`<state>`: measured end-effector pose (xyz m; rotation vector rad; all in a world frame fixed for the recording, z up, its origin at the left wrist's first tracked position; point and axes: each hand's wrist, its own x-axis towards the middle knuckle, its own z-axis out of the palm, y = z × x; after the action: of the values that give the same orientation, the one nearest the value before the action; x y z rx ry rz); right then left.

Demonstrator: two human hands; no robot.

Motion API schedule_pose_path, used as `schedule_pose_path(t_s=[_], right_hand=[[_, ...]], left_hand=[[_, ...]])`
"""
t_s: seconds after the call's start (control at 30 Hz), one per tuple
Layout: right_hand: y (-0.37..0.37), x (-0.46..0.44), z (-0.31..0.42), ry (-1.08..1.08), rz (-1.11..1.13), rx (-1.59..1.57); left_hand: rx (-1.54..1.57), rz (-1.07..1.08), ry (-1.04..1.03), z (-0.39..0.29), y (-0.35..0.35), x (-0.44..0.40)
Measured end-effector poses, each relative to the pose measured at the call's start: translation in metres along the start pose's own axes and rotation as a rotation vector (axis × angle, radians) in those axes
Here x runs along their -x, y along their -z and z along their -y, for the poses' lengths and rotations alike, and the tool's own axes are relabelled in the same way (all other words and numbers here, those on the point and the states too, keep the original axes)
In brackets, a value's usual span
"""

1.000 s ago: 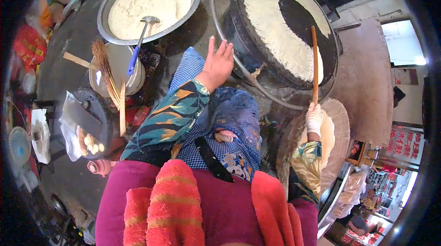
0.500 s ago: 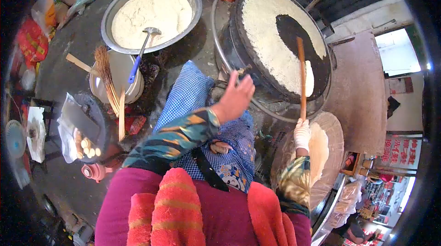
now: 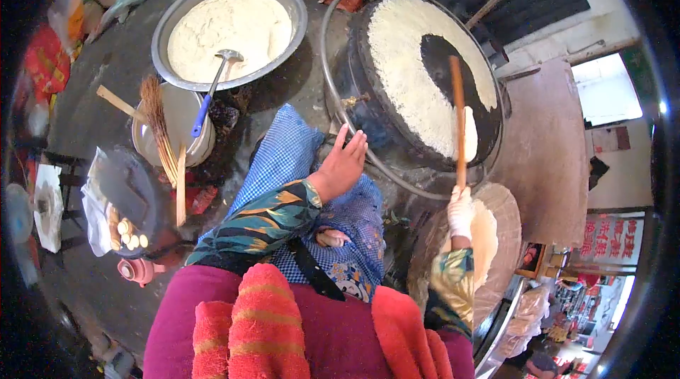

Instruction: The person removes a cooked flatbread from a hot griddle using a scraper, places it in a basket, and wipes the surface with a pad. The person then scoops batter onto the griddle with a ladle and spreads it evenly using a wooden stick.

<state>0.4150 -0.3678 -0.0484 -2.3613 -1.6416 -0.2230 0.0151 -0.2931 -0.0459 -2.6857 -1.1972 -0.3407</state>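
Red towel [image 3: 265, 322] over the lap, blue checked cloth [image 3: 280, 145] past it. Left hand [image 3: 341, 170] empty, fingers spread, above the cloth; fingertips near the metal hoop [image 3: 324, 53], contact unclear. Right hand [image 3: 460, 212], white covering at the wrist, is closed round one end of a wooden stick [image 3: 458, 124]. Round board [image 3: 506, 237] with a pale flatbread [image 3: 484, 237] sits beside it. Stick's far end is over the round griddle [image 3: 435, 60]; can't tell if it touches. Pale batter [image 3: 400, 53] on the griddle forms a broad curve around a bare dark patch. Left side: bucket [image 3: 203, 145] with brush [image 3: 159, 124]; beyond, metal basin [image 3: 301, 32], ladle [image 3: 204, 110] leaning in it.
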Motion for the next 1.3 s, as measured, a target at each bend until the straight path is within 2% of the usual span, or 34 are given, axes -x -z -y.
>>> schedule_pose_path(t_s=[0.03,0.07,0.13,0.17,0.27,0.33,0.37,0.43,0.47,0.5,0.6,0.63,0.67,0.77,0.87,0.93,0.97,1.0,1.07,1.1,1.2,1.27,1.3], right_hand=[[0.014,0.004,0.021,0.049,0.011,0.187],[-0.006,0.009,0.001,0.046,0.011,0.291],[-0.002,-0.008,-0.021,-0.118,0.065,0.126],[0.006,-0.013,-0.019,-0.091,0.029,0.15],[0.026,-0.02,0.011,-0.183,0.136,-0.001],[0.022,-0.002,0.021,0.004,0.051,0.021],[0.019,0.007,0.025,0.054,0.138,0.154],[-0.016,0.011,-0.036,-0.07,0.069,-0.047],[0.006,0.003,-0.018,-0.14,0.109,0.106],[0.005,-0.003,-0.032,-0.098,0.076,0.185],[0.03,-0.008,0.004,-0.145,0.128,0.09],[0.042,0.001,0.026,-0.085,0.101,0.115],[0.045,0.007,0.035,-0.036,0.132,0.169],[0.021,0.006,0.001,-0.136,0.113,0.172],[0.026,-0.005,0.006,-0.119,0.085,0.133],[0.03,0.005,0.019,-0.069,0.098,0.119],[0.026,0.01,0.02,-0.013,0.119,0.222],[-0.01,0.014,-0.016,-0.024,-0.008,0.113],[0.012,0.003,-0.007,-0.141,0.059,0.173],[0.004,-0.002,-0.02,-0.072,-0.009,0.221],[0.025,-0.003,0.012,-0.022,0.004,0.164],[0.024,0.007,0.02,-0.026,0.136,0.208],[0.021,0.009,0.012,-0.088,0.114,0.176]], left_hand=[[-0.013,-0.011,0.019,0.004,-0.001,-0.001],[-0.02,-0.017,0.029,0.008,-0.003,0.0],[-0.013,-0.025,0.047,0.014,-0.004,-0.001],[-0.001,-0.024,0.062,0.018,-0.002,-0.001],[0.028,-0.024,0.101,0.029,-0.004,-0.002],[0.061,-0.029,0.139,0.036,-0.005,-0.002],[0.079,-0.063,0.161,0.039,-0.008,-0.003],[0.058,-0.03,0.188,0.044,-0.011,-0.003],[0.037,-0.022,0.199,0.05,-0.009,-0.007],[0.025,0.025,0.209,0.055,-0.007,-0.009],[0.079,0.096,0.273,0.069,-0.009,-0.015],[0.1,0.113,0.302,0.074,-0.009,-0.017],[0.086,0.052,0.325,0.082,-0.013,-0.021],[0.09,-0.062,0.402,0.088,-0.018,-0.021],[0.1,0.013,0.367,0.066,0.001,-0.024],[0.114,-0.256,0.139,0.025,0.0,-0.013],[0.162,-0.171,0.063,0.002,0.0,-0.011],[0.23,-0.134,0.029,-0.019,-0.003,-0.007],[0.19,-0.067,-0.007,-0.04,-0.004,0.0],[0.16,-0.053,0.001,-0.042,-0.004,0.001],[0.062,-0.026,-0.002,-0.027,0.001,0.006],[0.018,-0.019,-0.029,-0.014,-0.001,0.008],[-0.001,-0.006,-0.025,-0.011,-0.002,0.007]])
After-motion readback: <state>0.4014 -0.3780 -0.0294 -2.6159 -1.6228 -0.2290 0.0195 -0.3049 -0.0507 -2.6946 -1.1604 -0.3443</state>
